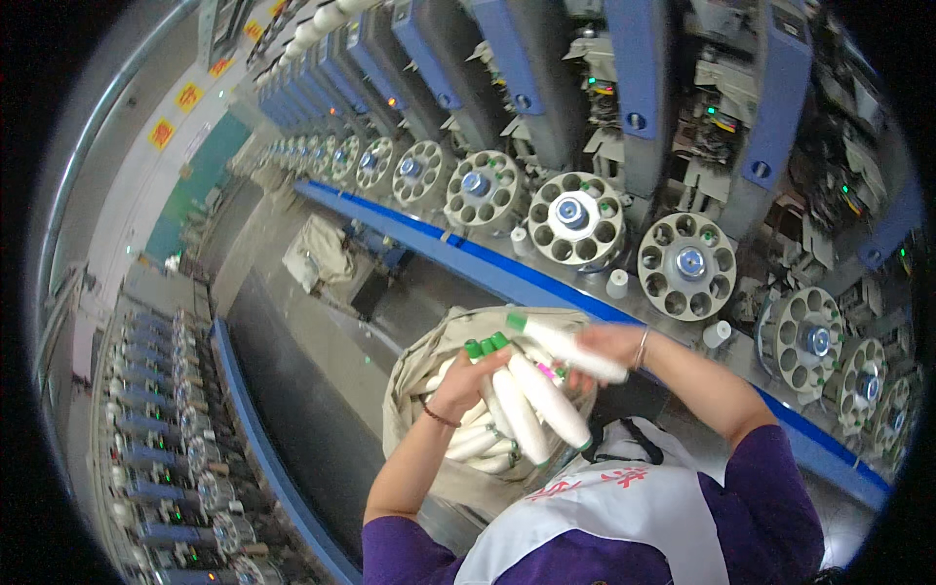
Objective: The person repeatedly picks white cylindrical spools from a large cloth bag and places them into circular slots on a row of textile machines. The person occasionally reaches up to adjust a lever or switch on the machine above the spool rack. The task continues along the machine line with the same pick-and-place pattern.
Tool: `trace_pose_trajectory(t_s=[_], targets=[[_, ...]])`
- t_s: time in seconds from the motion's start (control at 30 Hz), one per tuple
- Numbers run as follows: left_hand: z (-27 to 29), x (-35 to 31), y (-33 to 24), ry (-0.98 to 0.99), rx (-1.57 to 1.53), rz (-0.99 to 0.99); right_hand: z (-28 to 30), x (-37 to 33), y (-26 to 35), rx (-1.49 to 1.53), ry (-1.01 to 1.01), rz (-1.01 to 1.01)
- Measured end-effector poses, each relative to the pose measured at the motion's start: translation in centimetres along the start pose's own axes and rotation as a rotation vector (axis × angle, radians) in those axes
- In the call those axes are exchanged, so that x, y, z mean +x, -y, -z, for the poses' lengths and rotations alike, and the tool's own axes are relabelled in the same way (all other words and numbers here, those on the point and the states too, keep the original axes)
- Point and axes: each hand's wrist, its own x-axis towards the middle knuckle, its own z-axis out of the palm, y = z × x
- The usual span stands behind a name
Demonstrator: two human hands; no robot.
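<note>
My left hand (pixel 462 387) is closed round several white yarn bobbins (pixel 531 402); their green ends poke out above the fingers and their bodies slant down to the right. Another white bobbin (pixel 558 343), green at one end, is in my right hand (pixel 612 345), whose fingers wrap it; both are smeared by motion. Beneath my hands stands a beige cloth sack (pixel 417 359), mouth wide, with more white bobbins (pixel 475 442) lying inside. A small pink patch shows between the two hands; I cannot make out what it is.
Along the right runs a winding machine with round multi-hole bobbin magazines (pixel 577 216) and a blue rail (pixel 546 286). Small white cones (pixel 617 284) stand beside the magazines. A cloth-covered cart (pixel 327 255) sits in the aisle, and another machine row (pixel 161 429) lines the left.
</note>
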Motion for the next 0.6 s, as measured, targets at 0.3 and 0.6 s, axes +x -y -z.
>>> trace_pose_trajectory(t_s=[0.3,0.6], targets=[[-3.2,4.5,-4.2,0.133,0.146,-0.329,6.9,-6.6,0.4,-0.199,-0.624,0.223],[-4.3,9.7,-3.7,0.058,-0.047,-0.232,11.3,-2.5,-2.9,0.178,-0.486,0.678]])
